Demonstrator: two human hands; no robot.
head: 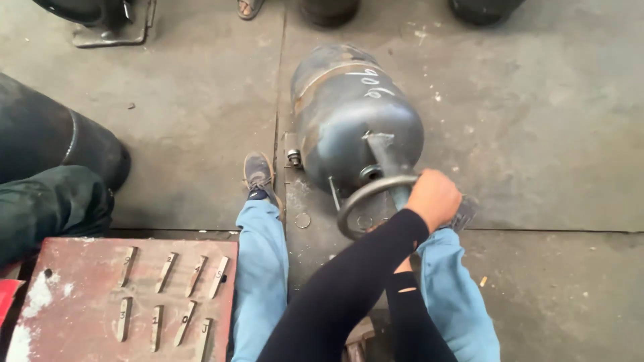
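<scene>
A dark steel gas cylinder lies on its side on the concrete floor, its collar end pointing toward the person, between the person's legs in light blue trousers. A round steel ring handle stands at that collar end on upright struts. The left hand is closed in a fist over the ring's right side, fingers wrapped around it. The right hand is hidden behind the left forearm; only its black sleeve shows, so its grip cannot be told. One shoe rests on the floor just beside the cylinder's left flank. At the lower left corner of the floor sits a worn red metal block holding two rows of steel stamp punches in slots. A second dark cylinder lies at the left edge, with another person's dark-clothed knee in front of it.
</scene>
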